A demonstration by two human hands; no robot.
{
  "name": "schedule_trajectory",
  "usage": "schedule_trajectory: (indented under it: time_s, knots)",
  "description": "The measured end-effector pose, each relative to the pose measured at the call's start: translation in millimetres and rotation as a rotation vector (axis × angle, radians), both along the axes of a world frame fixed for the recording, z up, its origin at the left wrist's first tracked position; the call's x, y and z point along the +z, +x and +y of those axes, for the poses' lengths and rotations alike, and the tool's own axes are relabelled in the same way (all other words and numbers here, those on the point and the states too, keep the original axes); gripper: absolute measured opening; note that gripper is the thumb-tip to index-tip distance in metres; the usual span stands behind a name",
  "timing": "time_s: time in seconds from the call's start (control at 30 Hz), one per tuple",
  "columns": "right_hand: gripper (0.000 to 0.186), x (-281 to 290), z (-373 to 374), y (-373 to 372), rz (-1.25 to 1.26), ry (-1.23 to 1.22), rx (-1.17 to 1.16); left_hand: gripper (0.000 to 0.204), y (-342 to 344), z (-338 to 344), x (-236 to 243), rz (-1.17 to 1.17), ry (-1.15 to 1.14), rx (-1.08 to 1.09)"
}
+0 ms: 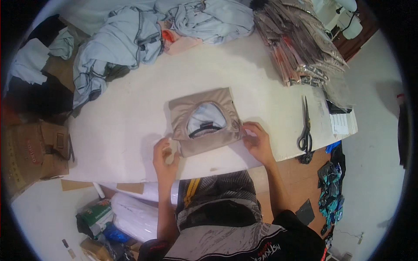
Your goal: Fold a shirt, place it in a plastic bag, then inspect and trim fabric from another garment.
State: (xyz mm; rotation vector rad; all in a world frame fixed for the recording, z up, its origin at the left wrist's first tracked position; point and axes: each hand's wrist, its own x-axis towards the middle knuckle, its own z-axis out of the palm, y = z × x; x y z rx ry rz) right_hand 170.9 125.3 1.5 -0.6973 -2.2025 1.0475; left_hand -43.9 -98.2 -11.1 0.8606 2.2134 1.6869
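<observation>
tan cloth makes the shirt (208, 142), folded flat on the white table (122, 126) in front of the person (213, 235). the left hand (165, 155) is at its near left corner, thumb and fingers apart, holding nothing i can see. the right hand (258, 142) touches its right edge, but i cannot tell if it pinches. folding looks mostly done: it is a neat square with the neck hole (207, 115) on top, and a few wrinkles are left. black scissors (307, 124) lie to the right, well apart from it. a brown box (48, 158) sits by the left end. farther off, pale clothes (126, 37) in heaps and a stack of bagged brown clothes (300, 43) crowd the back, but none touch the shirt
</observation>
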Motion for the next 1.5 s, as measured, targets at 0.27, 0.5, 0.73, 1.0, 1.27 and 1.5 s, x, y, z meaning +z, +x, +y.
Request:
schedule_trajectory:
  time_s: [0.27,0.5,0.73,1.0,1.27,1.5]
  knots:
    - [0.033,-25,-5,-26,0.045,-0.049,-0.113,0.047,6,34,-13,0.127,-0.132,0.04]
    - [0.025,-37,-13,-18,0.167,-0.245,-0.206,0.025,22,26,-26,-0.06,0.038,0.102]
    - [0.029,-24,-17,-7,0.02,0.059,-0.164,0.017,33,14,-22,-0.016,-0.046,-0.07]
    - [0.018,8,11,21,-0.01,0.153,-0.19,0.015,7,5,32,0.288,-0.181,0.083]
    - [0.042,3,-3,-86,-0.138,0.536,-0.034,0.046,30,95,-14,0.682,-0.539,-0.03]
    - [0.06,-27,-1,-77,-0.27,0.352,-0.028,0.051,20,85,-17,0.584,-0.519,-0.082]
